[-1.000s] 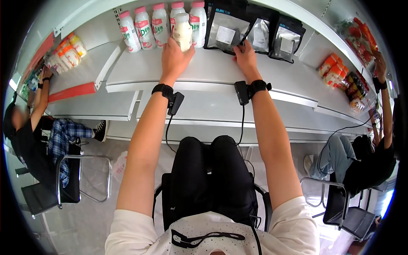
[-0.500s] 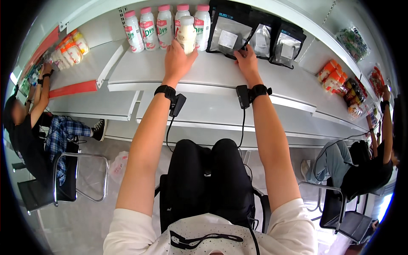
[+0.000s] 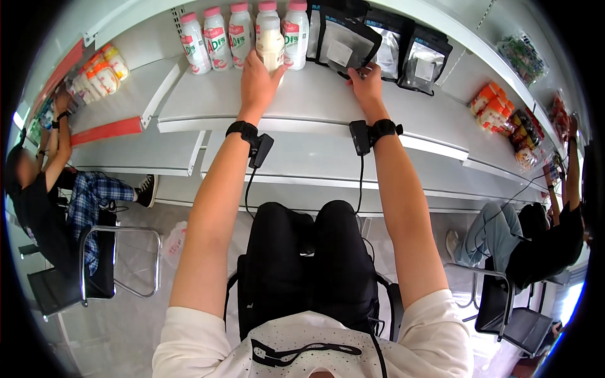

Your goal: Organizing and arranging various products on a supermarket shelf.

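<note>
Left hand (image 3: 257, 85) over shelf (image 3: 315, 94), grey floor (image 3: 135, 321) below

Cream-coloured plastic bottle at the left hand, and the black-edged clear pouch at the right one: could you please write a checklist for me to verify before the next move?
1. Left hand around the cream-coloured plastic bottle: ok.
2. That bottle upright: ok.
3. Its base touching the pale grey shelf: cannot tell, the hand covers it.
4. White, pink-capped bottles standing: ok, all five.
5. Right hand at the black-edged clear pouch's lower edge: ok.
6. Pouch straight: not ok, tilted.
</note>
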The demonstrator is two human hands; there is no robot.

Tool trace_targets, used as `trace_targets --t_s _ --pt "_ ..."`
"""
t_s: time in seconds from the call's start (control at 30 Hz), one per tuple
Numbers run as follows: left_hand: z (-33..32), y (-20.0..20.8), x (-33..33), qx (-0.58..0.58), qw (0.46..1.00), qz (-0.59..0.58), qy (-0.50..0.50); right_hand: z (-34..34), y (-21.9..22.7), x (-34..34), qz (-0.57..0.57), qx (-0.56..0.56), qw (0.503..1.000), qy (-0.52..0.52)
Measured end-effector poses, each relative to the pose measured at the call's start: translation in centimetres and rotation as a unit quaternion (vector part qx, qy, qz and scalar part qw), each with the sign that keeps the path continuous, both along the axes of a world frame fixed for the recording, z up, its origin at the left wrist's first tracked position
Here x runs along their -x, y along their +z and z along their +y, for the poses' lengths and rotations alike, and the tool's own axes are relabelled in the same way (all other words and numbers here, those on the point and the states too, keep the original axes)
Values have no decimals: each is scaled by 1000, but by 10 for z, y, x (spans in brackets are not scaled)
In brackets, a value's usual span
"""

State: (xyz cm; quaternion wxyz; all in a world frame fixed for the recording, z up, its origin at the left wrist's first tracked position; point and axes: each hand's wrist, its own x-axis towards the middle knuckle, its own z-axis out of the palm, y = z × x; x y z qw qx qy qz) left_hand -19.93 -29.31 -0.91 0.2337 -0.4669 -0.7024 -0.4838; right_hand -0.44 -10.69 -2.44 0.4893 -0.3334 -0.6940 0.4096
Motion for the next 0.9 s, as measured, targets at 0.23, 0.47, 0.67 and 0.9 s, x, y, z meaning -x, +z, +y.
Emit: trace_targets --t_s 0.23,0.47,0.67,0.9 --pt "0 2 1 2 999 -26 -26 7 -2 -2 51 -2 998 -23" --pt "1 1 1 63 995 -77 -30 -5 3 -6 -73 -79 994 12" --pt "9 -6 17 69 952 -181 -237 -7 14 -11 -148 -60 984 78" --pt "16 -14 24 17 924 -225 -310 -8 10 -7 -117 -65 989 69"
